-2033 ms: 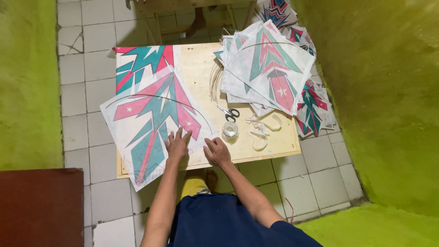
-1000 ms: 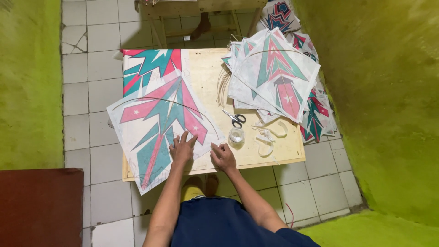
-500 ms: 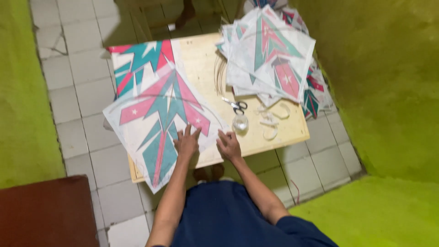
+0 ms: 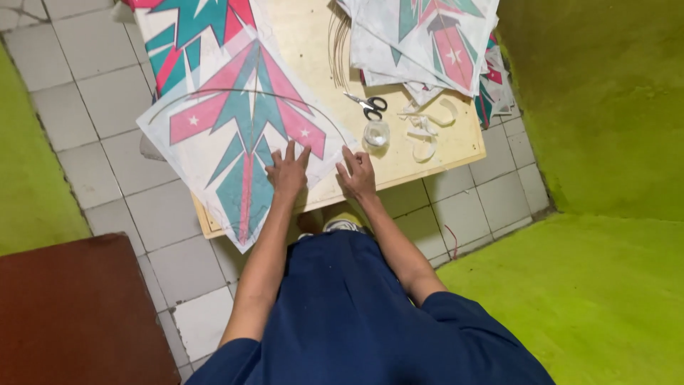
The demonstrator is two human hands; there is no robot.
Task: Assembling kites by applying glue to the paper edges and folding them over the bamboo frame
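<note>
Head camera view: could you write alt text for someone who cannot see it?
Seen from above, a person presses the left hand and right hand flat on a white kite patterned in teal and pink, lying on a low wooden board. Beyond the hands lie scissors, a small clear container and a stack of finished kites; grey floor tiles surround the board.

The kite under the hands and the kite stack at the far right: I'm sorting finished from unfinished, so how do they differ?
The kite lies alone, spread flat under both hands; the kite stack holds several overlapping sheets, untouched. The kite shows a curved stick across it; the stack's sticks are unclear. Both carry teal-and-pink patterns with white stars.
</note>
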